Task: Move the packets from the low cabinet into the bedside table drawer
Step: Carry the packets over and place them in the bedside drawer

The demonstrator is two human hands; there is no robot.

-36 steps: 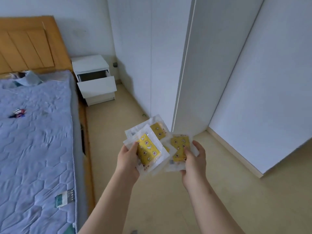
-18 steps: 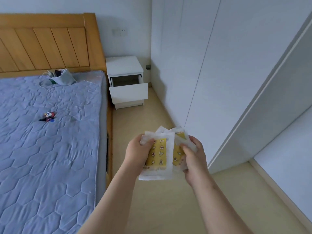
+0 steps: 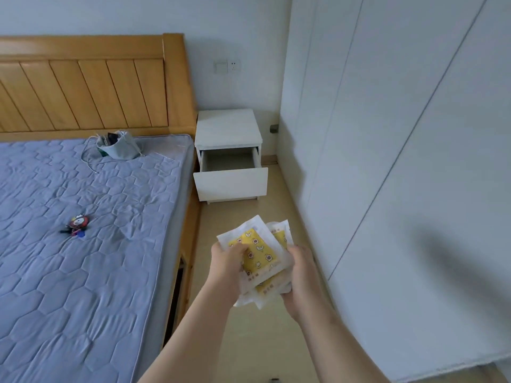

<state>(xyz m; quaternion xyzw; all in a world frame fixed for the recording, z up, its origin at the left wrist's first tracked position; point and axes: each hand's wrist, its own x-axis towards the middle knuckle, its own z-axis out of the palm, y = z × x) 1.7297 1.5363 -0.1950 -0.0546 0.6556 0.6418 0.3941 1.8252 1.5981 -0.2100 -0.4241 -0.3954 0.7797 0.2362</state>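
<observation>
My left hand (image 3: 228,265) and right hand (image 3: 300,275) both clamped on stack of packets (image 3: 258,251), held over floor (image 3: 249,341). Bedside table (image 3: 228,128) ahead, drawer (image 3: 231,183) pulled open. Bed (image 3: 83,230) at left.

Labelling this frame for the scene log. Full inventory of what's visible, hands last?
packets: a stack, exact count unclear, white with yellow patterned centres, held in both hands above the floor
bedside table: 1, white, between the bed and the wardrobe
drawer: 1, white, pulled open, no contents visible inside
bed: 1, blue-grey quilted mattress on a wooden frame, left
headboard: 1, light wood, against the back wall
pouch: 1, grey, with a cord, on the mattress near the headboard
small toy: 1, red, black and blue, mid-mattress
wall switch and socket: 1 each, white, above the bedside table
wardrobe: white panels, right
left hand: gripping the packets
right hand: gripping the packets
</observation>
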